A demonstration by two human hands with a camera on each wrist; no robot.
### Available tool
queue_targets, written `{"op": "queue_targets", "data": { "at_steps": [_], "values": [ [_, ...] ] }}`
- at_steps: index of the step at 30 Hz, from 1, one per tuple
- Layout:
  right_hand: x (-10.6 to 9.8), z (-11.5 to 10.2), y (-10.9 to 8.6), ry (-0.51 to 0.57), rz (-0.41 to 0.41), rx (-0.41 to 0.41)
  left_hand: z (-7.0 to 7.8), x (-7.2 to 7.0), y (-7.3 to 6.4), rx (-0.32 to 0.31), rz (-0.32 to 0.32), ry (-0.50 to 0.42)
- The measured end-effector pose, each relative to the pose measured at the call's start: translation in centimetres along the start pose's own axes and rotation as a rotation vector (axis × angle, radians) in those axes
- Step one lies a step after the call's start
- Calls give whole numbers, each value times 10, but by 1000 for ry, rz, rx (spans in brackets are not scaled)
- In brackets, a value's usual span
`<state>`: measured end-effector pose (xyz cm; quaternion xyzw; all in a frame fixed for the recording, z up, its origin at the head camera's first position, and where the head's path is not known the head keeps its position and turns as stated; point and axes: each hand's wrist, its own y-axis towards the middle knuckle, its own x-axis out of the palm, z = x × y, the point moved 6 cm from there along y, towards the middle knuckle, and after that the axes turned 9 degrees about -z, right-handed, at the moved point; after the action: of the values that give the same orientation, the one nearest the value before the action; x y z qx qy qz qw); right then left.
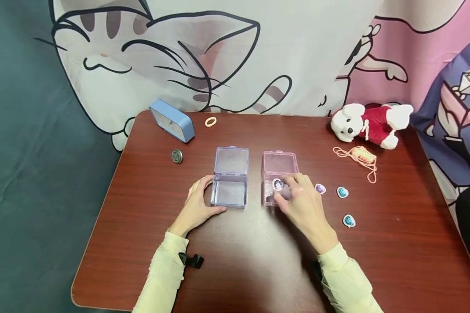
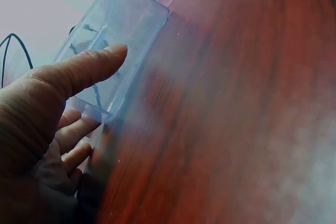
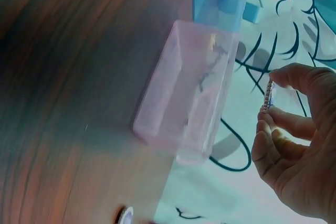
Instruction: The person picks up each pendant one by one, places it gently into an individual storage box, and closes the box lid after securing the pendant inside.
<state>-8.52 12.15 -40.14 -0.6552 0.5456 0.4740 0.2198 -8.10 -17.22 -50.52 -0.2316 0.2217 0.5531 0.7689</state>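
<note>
My left hand (image 1: pixel 196 202) holds the near left corner of a clear blue plastic box (image 1: pixel 229 199), its thumb along the front wall and its fingers at the left side. The box's lid stands open at the back, and nothing shows inside. To the right is a clear pink plastic box (image 1: pixel 280 162), lid also open. Above it my right hand (image 1: pixel 303 204) pinches a purple gem charm (image 1: pixel 278 184) with a beaded rim between thumb and index finger. The right wrist view shows this charm (image 3: pixel 268 95) edge-on, apart from the pink box. My right hand partly hides that box's inside.
Right of the boxes lie another purple charm (image 1: pixel 320 188) and two blue heart charms (image 1: pixel 342 192). Farther back are peach cord (image 1: pixel 361 157) and a white plush toy (image 1: pixel 370 125). A blue clock (image 1: pixel 172 120), wooden ring (image 1: pixel 210 121) and round metal piece (image 1: pixel 176 156) lie left.
</note>
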Motion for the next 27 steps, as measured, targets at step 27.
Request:
{"op": "queue_targets", "data": {
  "at_steps": [27],
  "values": [
    [55,-49,34,62,-97,-264,2,1,-3,-20,39,55]
  ]
}}
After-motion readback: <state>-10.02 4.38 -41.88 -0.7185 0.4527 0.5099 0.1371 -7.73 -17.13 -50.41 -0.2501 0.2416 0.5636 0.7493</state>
